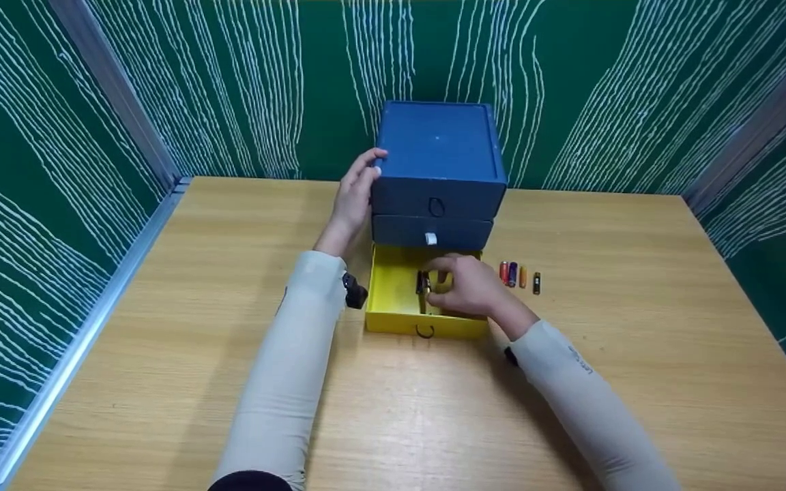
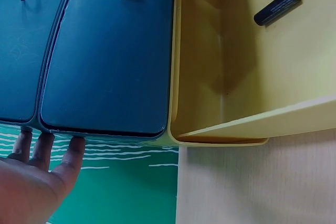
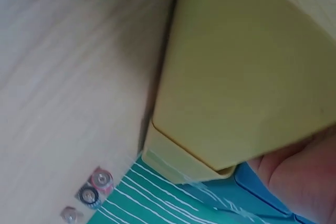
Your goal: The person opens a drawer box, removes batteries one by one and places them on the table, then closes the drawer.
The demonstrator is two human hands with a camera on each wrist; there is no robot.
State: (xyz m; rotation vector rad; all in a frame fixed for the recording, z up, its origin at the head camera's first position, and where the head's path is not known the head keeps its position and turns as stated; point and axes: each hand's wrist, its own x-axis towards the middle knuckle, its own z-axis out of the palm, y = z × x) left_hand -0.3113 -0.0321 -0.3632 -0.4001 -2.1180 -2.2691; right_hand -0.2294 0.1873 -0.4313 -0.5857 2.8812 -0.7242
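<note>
A blue drawer unit point(image 1: 437, 146) stands at the back of the table, its yellow bottom drawer point(image 1: 393, 322) pulled out. My left hand point(image 1: 354, 198) rests against the unit's left side; in the left wrist view, fairly straight fingers point(image 2: 72, 159) touch that side. Over the drawer, my right hand point(image 1: 468, 285) pinches a small battery point(image 1: 427, 281) between thumb and fingers, partly hidden by the hand. A dark battery point(image 2: 277, 7) lies on the drawer floor. The right wrist view shows the right hand point(image 3: 302, 179) partly behind the drawer wall.
Right of the drawer, several batteries point(image 1: 513, 274) are lined up on the wooden table point(image 1: 604, 354). The two upper drawers are closed, one with a dark loop point(image 1: 437, 206), one with a white tab point(image 1: 431, 239). A green wall with white lines point(image 1: 331, 88) stands behind.
</note>
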